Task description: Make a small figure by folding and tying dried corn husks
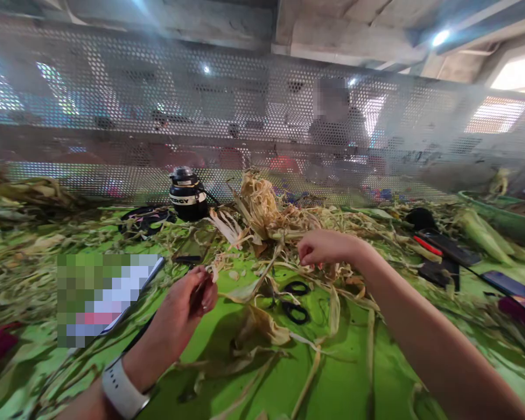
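My left hand (195, 294), with a white watch (125, 388) at the wrist, is closed in a pinch on a small pale strip of dried corn husk (216, 272). Over the heap of dry husk scraps (308, 224) hangs my right hand (326, 248), its fingers curled closed; what they hold, if anything, I cannot make out. Between and just below the hands lie scissors (295, 312) with black handles, their blades hidden under scraps. A bundle of curly dry husk (260, 204) stands behind them. Loose husk pieces (266, 326) lie on the green tabletop (236, 391).
Left, a device with a blurred screen (114, 297) rests among husks. A black flask (188, 195) stands at the back left before a perforated metal screen (245, 116); a person (339, 125) is behind it. Phones (448, 248) and a green basket (522, 227) are right.
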Demonstrator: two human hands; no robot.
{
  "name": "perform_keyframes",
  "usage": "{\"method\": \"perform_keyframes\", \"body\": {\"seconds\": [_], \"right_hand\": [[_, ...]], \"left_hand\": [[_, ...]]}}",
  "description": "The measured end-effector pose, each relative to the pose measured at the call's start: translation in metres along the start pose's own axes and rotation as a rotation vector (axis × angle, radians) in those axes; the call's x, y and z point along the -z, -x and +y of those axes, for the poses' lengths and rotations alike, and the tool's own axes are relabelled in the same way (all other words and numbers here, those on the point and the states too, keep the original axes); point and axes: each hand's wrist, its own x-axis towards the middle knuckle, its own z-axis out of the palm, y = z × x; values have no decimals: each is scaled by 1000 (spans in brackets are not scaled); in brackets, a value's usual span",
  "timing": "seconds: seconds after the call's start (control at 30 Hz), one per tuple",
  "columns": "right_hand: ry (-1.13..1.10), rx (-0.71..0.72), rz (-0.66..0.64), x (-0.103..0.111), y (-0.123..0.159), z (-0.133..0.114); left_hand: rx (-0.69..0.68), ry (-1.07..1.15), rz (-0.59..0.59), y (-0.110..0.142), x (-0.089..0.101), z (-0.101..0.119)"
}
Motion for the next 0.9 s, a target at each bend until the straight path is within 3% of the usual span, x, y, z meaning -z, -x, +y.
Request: {"method": "perform_keyframes", "body": {"seconds": [0.27,0.4,0.6,0.9], "right_hand": [[86,-183,105,-34,8,28],[-21,-160,104,-50,5,38],[-351,-113,52,-43,5,51],[-815,-188,141,-35,26,39]], "left_hand": [[36,-9,-52,-3,7,-6],[28,-3,-75,0,5,-7],[8,36,-121,-2,6,-10],[-20,57,-158,-3,7,-11]]}}
